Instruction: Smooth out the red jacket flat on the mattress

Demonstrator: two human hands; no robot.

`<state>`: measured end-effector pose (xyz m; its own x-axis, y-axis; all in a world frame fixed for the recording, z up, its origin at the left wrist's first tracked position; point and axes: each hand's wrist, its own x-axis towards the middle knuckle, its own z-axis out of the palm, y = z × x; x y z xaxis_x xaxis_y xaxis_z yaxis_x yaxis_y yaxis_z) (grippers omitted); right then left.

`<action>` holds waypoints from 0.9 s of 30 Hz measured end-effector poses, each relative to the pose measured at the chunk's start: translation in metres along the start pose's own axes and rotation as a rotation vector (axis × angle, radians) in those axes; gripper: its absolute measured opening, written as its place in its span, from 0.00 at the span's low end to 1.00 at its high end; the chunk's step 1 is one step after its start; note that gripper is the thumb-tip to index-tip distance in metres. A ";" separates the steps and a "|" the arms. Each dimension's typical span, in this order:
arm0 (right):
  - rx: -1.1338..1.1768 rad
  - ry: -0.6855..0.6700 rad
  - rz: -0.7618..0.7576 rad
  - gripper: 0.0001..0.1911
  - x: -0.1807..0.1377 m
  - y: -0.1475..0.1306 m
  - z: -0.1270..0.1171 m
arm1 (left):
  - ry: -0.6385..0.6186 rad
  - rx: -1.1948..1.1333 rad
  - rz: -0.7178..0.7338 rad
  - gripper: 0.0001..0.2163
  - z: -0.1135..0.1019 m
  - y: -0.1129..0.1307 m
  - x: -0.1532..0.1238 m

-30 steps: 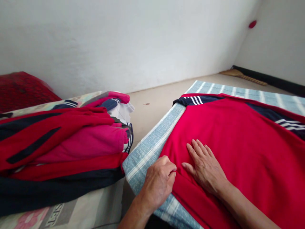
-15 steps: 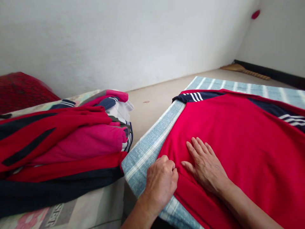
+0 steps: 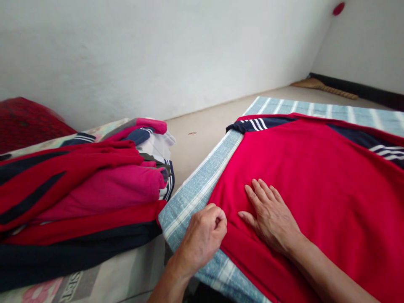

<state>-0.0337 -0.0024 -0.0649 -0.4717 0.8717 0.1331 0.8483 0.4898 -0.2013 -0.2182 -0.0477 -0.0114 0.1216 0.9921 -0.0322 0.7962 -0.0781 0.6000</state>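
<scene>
A red top (image 3: 299, 176) with navy shoulder panels and white stripes lies spread over a blue-and-white striped cloth (image 3: 202, 168). My right hand (image 3: 274, 219) rests flat on the red fabric, fingers stretched out and slightly spread. At the top's left edge is my left hand (image 3: 205, 235), its fingers curled closed against the thumb. Whether some of the hem is pinched inside it is hidden. The top's near sleeve end (image 3: 249, 125), navy with white stripes, hangs over the striped cloth's far-left edge.
To the left, a pile of red, pink and navy clothes (image 3: 94, 181) lies on a pale printed cover (image 3: 126, 269). A dark red patterned bundle (image 3: 31, 122) sits behind it. A broom-like straw object (image 3: 325, 86) lies by the white wall (image 3: 158, 50).
My left hand has shifted a little left and stays closed. My right hand has kept its place on the fabric. The whole view has moved slightly.
</scene>
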 end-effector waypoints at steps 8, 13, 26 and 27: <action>-0.005 0.005 -0.009 0.34 0.000 0.002 0.002 | -0.079 -0.286 -0.133 0.06 -0.010 -0.006 0.002; -0.013 0.021 -0.014 0.34 -0.001 0.001 0.003 | -0.108 -0.506 -0.273 0.06 -0.020 -0.012 0.001; -0.030 0.071 -0.032 0.34 -0.003 0.000 0.007 | -0.026 -0.615 -0.279 0.11 -0.033 -0.024 0.003; -0.029 0.078 -0.032 0.34 -0.004 0.000 0.008 | -0.004 -0.609 -0.278 0.11 -0.036 -0.025 0.005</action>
<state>-0.0339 -0.0053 -0.0735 -0.4798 0.8507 0.2146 0.8399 0.5161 -0.1680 -0.2592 -0.0367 0.0023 -0.0362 0.9668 -0.2531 0.3219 0.2511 0.9129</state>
